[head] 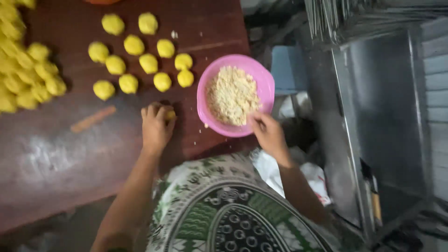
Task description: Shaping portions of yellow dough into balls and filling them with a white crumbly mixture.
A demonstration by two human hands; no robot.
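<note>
A yellow dough ball [170, 114] lies on the dark wooden table [70, 140], tucked under the fingertips of the left hand [156, 127]; that hand rests palm down, its fingers curled loosely over the ball and touching it, so only a small yellow edge shows at the right side of the knuckles; whether the fingers actually clasp the ball or merely press on it cannot be told. The right hand [268, 132] is at the near rim of a pink bowl [263, 86]; its fingers are drawn together in a pinch at the edge of the pale crumbly filling [232, 94] that fills the bowl, touching it, though what they have taken up is too small to tell. The bowl stands at the right edge of the table, just beside the left hand; beyond it, farther up the table, a group of shaped yellow dough balls [140, 60] lies in loose rows; a larger heap of yellow pieces [23, 70] is piled at the left edge; a patch of white flour [46, 156] dusts the near tabletop.
</note>
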